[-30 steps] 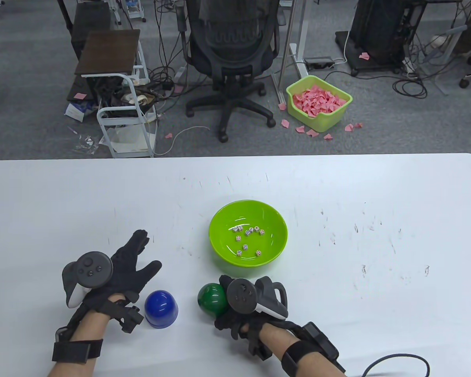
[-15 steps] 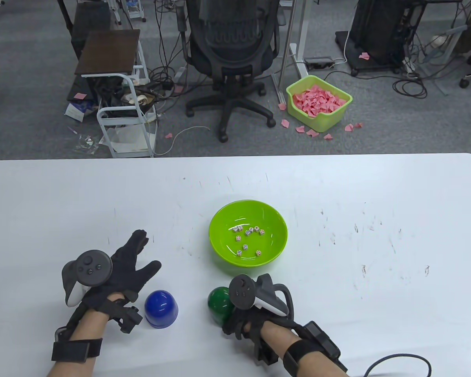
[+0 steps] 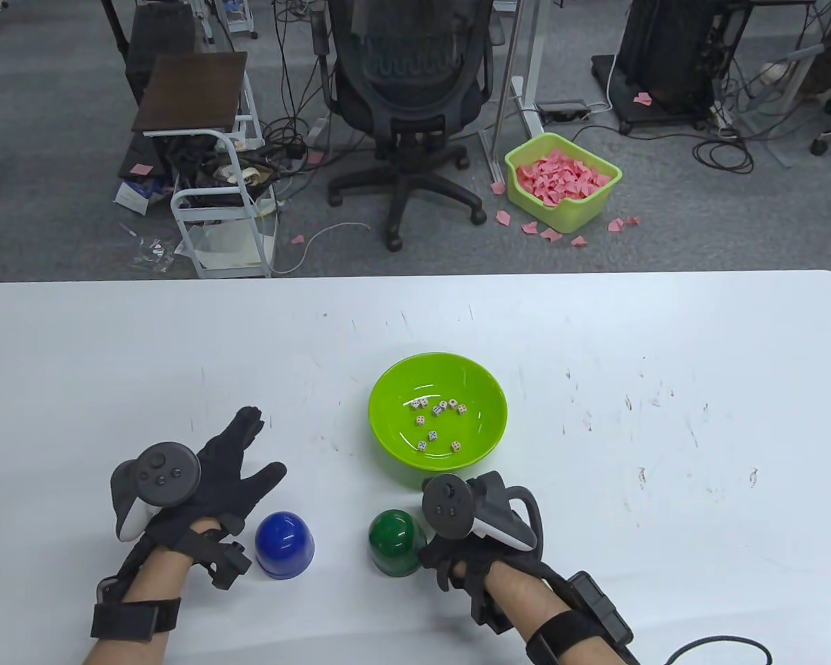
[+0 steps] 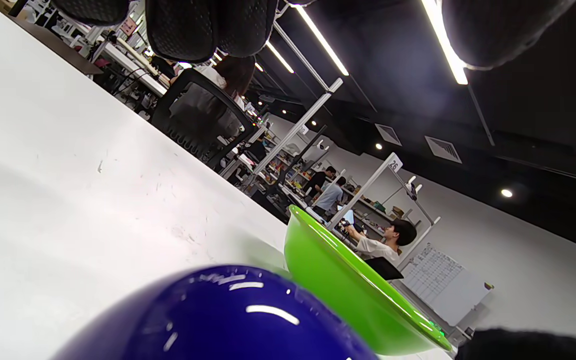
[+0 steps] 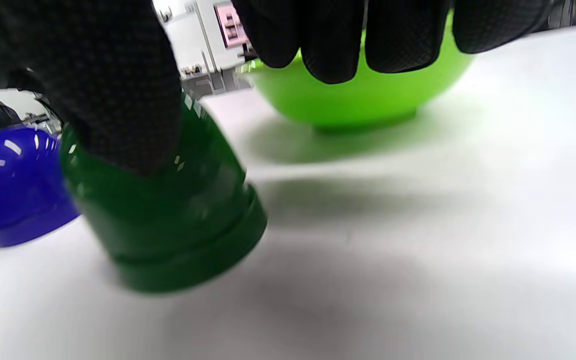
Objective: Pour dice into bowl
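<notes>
A lime green bowl [image 3: 382, 388] sits mid-table with several white dice [image 3: 438, 410] in it. A green cup [image 3: 393, 542] stands mouth-down on the table just in front of the bowl. My right hand [image 3: 435, 553] is at its right side. In the right wrist view the thumb [image 5: 118, 100] lies against the green cup [image 5: 178, 225] while the other fingers [image 5: 343, 40] hang apart from it. A blue cup [image 3: 284, 544] stands mouth-down to the left. My left hand [image 3: 239, 454] lies flat and spread on the table beside it, holding nothing.
The white table [image 3: 665, 360] stretches wide to the right and behind the bowl. In the left wrist view the blue cup [image 4: 218, 320] is close below the camera with the bowl [image 4: 348, 295] beyond it. An office chair [image 3: 408, 83] stands past the far edge.
My right hand brought the green cup from a tilt down onto the table, mouth-down, and shifted right so more of the cup shows. The left hand has not moved.
</notes>
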Demonstrator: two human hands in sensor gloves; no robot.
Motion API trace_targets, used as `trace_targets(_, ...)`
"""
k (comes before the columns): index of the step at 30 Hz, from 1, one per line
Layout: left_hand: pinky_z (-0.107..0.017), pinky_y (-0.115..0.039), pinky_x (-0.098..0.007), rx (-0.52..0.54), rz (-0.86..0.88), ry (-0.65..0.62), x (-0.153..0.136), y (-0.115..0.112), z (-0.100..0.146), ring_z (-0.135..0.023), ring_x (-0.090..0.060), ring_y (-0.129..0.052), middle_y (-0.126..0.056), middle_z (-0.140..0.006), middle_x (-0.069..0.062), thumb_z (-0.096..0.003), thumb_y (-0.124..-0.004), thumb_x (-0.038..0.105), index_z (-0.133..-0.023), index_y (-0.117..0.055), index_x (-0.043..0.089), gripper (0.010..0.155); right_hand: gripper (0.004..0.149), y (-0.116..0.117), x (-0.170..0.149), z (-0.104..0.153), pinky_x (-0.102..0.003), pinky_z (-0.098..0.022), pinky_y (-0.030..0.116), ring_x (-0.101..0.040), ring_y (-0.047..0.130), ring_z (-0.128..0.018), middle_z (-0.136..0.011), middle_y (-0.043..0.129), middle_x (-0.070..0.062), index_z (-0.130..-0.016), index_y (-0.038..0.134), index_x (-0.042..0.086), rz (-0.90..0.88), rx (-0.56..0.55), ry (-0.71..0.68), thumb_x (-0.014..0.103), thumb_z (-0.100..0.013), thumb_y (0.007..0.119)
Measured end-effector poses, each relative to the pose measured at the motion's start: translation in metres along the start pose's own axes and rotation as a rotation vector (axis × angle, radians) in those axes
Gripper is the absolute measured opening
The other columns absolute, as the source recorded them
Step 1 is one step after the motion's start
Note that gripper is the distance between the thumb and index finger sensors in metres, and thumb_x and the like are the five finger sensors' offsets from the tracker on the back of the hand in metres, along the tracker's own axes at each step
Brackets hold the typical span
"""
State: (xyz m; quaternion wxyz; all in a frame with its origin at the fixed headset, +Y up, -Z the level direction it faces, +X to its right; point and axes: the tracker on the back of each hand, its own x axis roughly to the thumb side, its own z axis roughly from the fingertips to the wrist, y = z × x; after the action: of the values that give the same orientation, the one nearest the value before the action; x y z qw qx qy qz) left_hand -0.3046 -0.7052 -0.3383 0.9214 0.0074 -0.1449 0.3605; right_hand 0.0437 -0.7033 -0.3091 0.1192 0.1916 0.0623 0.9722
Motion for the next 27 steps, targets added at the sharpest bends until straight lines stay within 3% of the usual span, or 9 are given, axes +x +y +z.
trace_targets(5,-0.076,-0.051,-0.068,-0.012,-0.025,-0.010,0.002,-0.004,0.000,-0.105,-0.043,-0.061,-0.053,-0.116,-0.015,-0.0445,-0.073,0.069,-0.113,-0.031,0.025,0.091,0.089,-0.016,-0.010,-0.004,-0.077,-0.061,0.056,-0.062,0.061,-0.088,-0.107,0.061,-0.032,-0.104,0.055,0.000,0.114,-0.184,-0.032,0.041,-0.037,0.095)
trace_targets(10,-0.076,-0.052,-0.068,-0.021,-0.059,-0.018,0.005,-0.008,0.000,-0.105,-0.042,-0.061,-0.053,-0.116,-0.014,-0.0445,-0.073,0.069,-0.113,-0.031,0.026,0.091,0.087,-0.022,-0.020,-0.011,-0.077,-0.062,0.055,-0.061,0.061,-0.089,-0.107,0.061,-0.031,-0.105,0.055,0.002,0.110,-0.321,-0.063,0.046,-0.039,0.092)
trace_targets(19,-0.076,-0.052,-0.068,-0.050,-0.142,-0.049,0.012,-0.018,0.003,-0.105,-0.042,-0.060,-0.052,-0.116,-0.014,-0.0443,-0.073,0.069,-0.113,-0.032,0.026,0.091,0.090,-0.003,-0.043,-0.009,-0.079,-0.062,0.051,-0.062,0.056,-0.091,-0.110,0.056,-0.032,-0.107,0.049,0.002,0.036,-0.434,-0.094,0.053,-0.043,0.085)
trace_targets(22,-0.076,-0.051,-0.068,-0.054,-0.176,-0.053,0.015,-0.022,0.004,-0.105,-0.042,-0.060,-0.052,-0.116,-0.014,-0.0441,-0.073,0.069,-0.113,-0.032,0.026,0.091,0.092,-0.010,-0.049,0.004,-0.078,-0.063,0.052,-0.061,0.057,-0.092,-0.111,0.055,-0.031,-0.109,0.045,0.004,0.142,-0.474,-0.094,0.057,-0.044,0.083)
trace_targets(27,-0.076,-0.051,-0.068,-0.076,-0.245,-0.069,0.020,-0.033,0.005,-0.105,-0.042,-0.060,-0.052,-0.116,-0.014,-0.0441,-0.073,0.069,-0.112,-0.032,0.026,0.090,0.093,-0.019,-0.058,0.009,-0.078,-0.062,0.052,-0.061,0.057,-0.091,-0.110,0.055,-0.032,-0.109,0.045,0.003,0.052,-0.514,-0.078,0.056,-0.044,0.084)
